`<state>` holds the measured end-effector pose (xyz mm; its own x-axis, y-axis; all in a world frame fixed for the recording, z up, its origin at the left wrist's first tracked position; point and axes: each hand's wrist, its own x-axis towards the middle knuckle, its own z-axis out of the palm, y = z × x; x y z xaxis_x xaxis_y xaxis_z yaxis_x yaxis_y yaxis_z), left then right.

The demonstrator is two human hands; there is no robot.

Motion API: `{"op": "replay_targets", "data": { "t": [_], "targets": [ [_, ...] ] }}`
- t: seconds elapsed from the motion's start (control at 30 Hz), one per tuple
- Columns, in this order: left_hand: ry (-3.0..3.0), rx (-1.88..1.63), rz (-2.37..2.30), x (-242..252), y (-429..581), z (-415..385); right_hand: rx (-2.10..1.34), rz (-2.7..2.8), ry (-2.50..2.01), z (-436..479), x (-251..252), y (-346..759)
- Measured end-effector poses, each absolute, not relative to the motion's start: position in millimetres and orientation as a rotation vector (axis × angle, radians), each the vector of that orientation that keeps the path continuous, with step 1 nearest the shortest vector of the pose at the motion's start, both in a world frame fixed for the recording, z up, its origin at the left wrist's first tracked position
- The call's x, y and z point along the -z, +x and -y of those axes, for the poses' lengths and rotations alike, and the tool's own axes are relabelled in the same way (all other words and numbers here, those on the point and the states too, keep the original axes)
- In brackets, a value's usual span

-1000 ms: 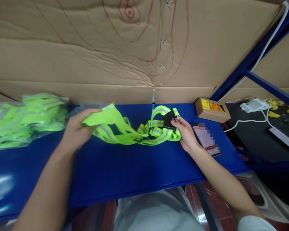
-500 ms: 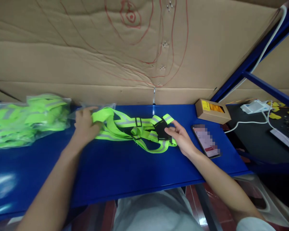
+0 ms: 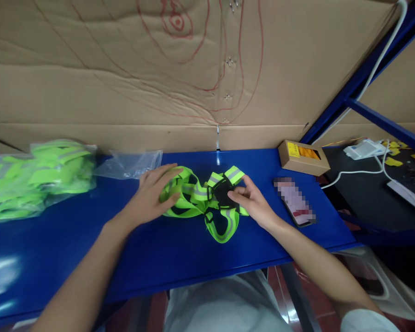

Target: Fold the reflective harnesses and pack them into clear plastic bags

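A fluorescent yellow-green reflective harness (image 3: 196,191), with silver stripes and black buckles, lies bunched on the blue table. My left hand (image 3: 150,193) is curled around the folded straps at its left end, thumb on the near side and fingers over the far side. At the other end, my right hand (image 3: 254,200) pinches the edge of the harness's black patch (image 3: 222,192) between thumb and fingers. One strap loop hangs toward the table's front edge. Behind my left hand lies a flattened clear plastic bag (image 3: 131,165).
Clear bags of more reflective straps (image 3: 37,177) are heaped at the left. To the right lie a phone (image 3: 295,203) and a small cardboard box (image 3: 304,158). A cardboard panel (image 3: 124,92) backs the blue table (image 3: 179,258); a white cable (image 3: 352,174) runs over the black surface beyond.
My left hand has moved right and nearer, pushing the straps into a tighter bunch. A loop has shifted toward the front edge. My right hand keeps its pinch on the black patch.
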<state>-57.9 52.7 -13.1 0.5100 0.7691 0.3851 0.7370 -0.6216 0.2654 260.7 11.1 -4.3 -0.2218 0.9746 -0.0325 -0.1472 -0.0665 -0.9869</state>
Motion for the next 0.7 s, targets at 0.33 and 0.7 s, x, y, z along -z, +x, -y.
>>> {"op": "replay_targets", "data": {
  "t": [0.33, 0.7],
  "targets": [
    [2.346, -0.911, -1.001, 2, -8, -16, -1.679, 1.327, -0.721, -3, 10, 253],
    [1.953, -0.873, -1.09, 22, 12, -8, -1.461, 1.794, -0.738, 9, 19, 247]
  ]
}}
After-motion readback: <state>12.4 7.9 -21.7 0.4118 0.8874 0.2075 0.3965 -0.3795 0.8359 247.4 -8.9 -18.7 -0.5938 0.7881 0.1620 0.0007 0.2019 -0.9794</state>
